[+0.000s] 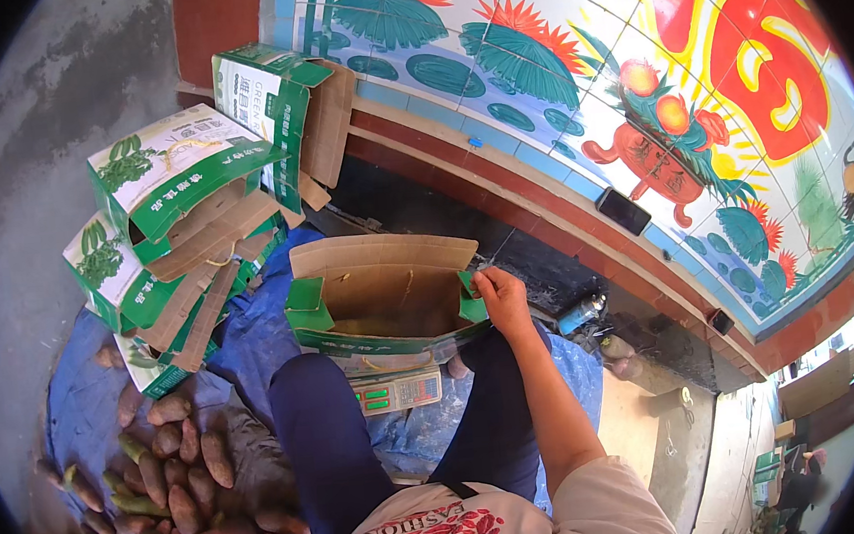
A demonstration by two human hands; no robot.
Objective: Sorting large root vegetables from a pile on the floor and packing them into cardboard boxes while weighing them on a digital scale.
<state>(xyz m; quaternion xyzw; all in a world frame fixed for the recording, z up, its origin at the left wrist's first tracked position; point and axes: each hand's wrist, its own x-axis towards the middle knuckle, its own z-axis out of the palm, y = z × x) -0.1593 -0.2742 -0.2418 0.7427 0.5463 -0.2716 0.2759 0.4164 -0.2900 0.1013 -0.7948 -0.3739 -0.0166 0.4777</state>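
Gaping upward, carton point(384, 292) lengthwise left-to-right.

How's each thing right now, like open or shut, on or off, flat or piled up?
Carton: open at the top
Right hand: pinching the carton's right flap
Stacked cartons: leaning, some ends open
Root vegetables: loose, piled
Blue tarp: spread out, wrinkled
Scale: displays green, partly covered
Phone-like device: screen dark

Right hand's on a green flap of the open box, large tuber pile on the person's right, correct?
No: the head view shows the large tuber pile on the person's left. The right hand is on a green flap of the open box.
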